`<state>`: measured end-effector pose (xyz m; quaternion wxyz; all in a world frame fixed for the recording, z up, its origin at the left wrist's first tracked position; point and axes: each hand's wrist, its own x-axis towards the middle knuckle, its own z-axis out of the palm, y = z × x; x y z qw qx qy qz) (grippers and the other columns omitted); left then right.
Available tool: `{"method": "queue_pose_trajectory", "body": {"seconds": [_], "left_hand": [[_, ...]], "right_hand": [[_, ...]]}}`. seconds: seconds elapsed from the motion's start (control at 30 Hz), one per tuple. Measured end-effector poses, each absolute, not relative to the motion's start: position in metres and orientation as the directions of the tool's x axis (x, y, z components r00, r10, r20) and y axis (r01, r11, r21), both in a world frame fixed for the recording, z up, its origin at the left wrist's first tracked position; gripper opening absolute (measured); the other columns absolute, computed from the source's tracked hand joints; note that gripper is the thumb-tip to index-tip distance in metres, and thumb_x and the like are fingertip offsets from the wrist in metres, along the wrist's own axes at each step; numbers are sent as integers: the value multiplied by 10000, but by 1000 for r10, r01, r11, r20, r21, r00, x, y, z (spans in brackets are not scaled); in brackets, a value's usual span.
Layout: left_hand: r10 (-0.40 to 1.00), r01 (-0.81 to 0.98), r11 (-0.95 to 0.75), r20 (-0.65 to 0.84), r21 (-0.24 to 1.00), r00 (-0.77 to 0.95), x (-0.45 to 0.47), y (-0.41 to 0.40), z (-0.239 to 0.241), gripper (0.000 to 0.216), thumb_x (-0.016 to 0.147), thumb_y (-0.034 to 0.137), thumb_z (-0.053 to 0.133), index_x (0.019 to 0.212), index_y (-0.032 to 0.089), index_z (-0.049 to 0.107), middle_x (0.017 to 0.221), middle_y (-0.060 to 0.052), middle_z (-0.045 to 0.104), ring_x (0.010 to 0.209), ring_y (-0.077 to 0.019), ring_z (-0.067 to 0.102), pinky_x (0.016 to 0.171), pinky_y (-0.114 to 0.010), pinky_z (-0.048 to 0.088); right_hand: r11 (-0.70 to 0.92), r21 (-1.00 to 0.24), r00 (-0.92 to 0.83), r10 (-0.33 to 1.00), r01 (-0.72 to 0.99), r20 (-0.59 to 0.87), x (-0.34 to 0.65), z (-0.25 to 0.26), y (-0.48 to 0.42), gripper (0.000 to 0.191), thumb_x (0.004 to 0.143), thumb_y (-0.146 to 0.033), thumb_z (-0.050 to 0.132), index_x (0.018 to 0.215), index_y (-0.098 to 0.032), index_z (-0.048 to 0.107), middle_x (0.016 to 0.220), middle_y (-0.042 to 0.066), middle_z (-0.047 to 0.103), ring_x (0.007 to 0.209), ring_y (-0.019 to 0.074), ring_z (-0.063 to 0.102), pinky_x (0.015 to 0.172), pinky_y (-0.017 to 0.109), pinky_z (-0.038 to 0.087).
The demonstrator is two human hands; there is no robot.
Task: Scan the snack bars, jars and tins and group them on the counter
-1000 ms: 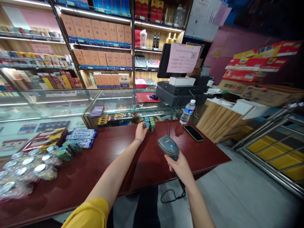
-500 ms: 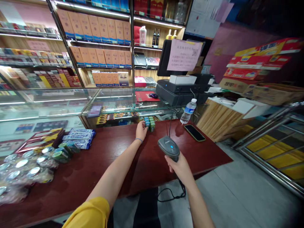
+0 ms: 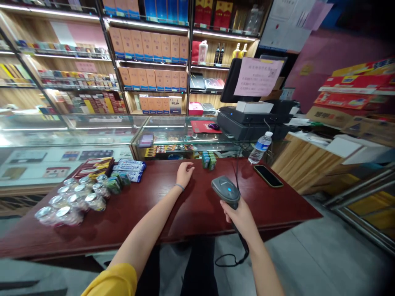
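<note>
My right hand [image 3: 240, 216] grips the handle of a grey barcode scanner [image 3: 226, 190], held above the dark red table [image 3: 173, 213], its cable hanging down below the table edge. My left hand [image 3: 184, 172] hovers over the table with loosely curled fingers and nothing in it. A small stack of green and blue boxes [image 3: 209, 160] stands a short way to its right, apart from the fingers.
Several round clear tubs [image 3: 70, 199] and blue packets [image 3: 129, 168] lie at the table's left. A black phone [image 3: 268, 176] and a water bottle [image 3: 260, 148] sit at the right. Glass counters, a till [image 3: 249, 121] and stocked shelves stand behind; cartons are stacked on the right.
My left hand has let go of the small stacked boxes and drawn back to the left. The scanner stays in my right hand. The view has swung left.
</note>
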<state>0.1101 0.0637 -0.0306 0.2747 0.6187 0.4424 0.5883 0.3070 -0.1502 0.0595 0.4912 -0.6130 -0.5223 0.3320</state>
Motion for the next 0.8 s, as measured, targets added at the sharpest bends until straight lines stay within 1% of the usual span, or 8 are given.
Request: {"method": "queue_pose_trajectory", "body": {"seconds": [0.1,0.2,0.3,0.4,0.5,0.6,0.7,0.8], "left_hand": [[844,283,-480,525,830,-109,75,41,-23,145,859,160,683,999,195,699,992,-70,665,890,-183,666,823,-338,581],[820,333,-486,553,808,-146,39,16,-18,144,878,178,667,1017,203,697,1010,-71,677,940,-192,670,851,-342,575],[800,389,-486,578,783,-163,4,-7,-15,128,891,198,656,1012,210,698,1014,-68,683,961,-195,667,837,-332,573],[785,444,-471,591,762,-182,-29,-28,-15,121,891,210,657,1005,208,696,1015,-70,689,960,-199,665,817,-330,572],[770,488,-452,603,747,-210,-61,-46,-16,128,895,216,652,1016,210,692,1018,-68,694,945,-202,669,831,-349,572],[752,531,-432,616,729,-235,-90,-61,-17,131,901,207,641,1024,216,685,999,-61,691,917,-200,672,838,-363,575],[731,584,-410,635,701,-249,-112,-73,-11,136,892,180,644,1019,213,679,973,-59,677,899,-198,665,822,-357,578],[713,640,-407,664,652,-223,-131,-78,7,151,897,177,634,1037,219,670,983,-61,661,923,-202,652,775,-332,583]], "right_hand": [[49,-946,197,973,321,117,291,62,-154,430,769,-450,696,1109,-199,617,472,-77,569,328,145,520,377,238,433],[58,-947,172,978,316,117,275,63,-158,413,772,-455,699,1086,-198,624,496,-69,579,347,147,531,392,247,441],[69,-949,125,986,309,113,258,62,-161,406,781,-466,695,1075,-195,622,511,-68,575,361,149,535,403,253,440],[77,-944,80,991,322,108,242,62,-165,409,794,-464,685,1090,-193,613,507,-70,577,370,149,539,413,248,446],[100,-939,33,993,329,117,225,62,-168,413,806,-458,675,1109,-185,609,469,-77,558,373,151,540,421,241,444],[116,-937,-5,993,329,122,210,61,-169,417,803,-460,676,1111,-187,606,483,-73,571,377,149,542,424,239,436],[116,-930,-24,993,349,115,199,59,-169,399,797,-464,681,1081,-194,608,495,-66,587,385,155,561,435,244,437],[123,-921,-45,992,371,114,194,58,-169,385,805,-470,677,1065,-195,611,468,-67,578,386,165,571,447,250,439]]}}
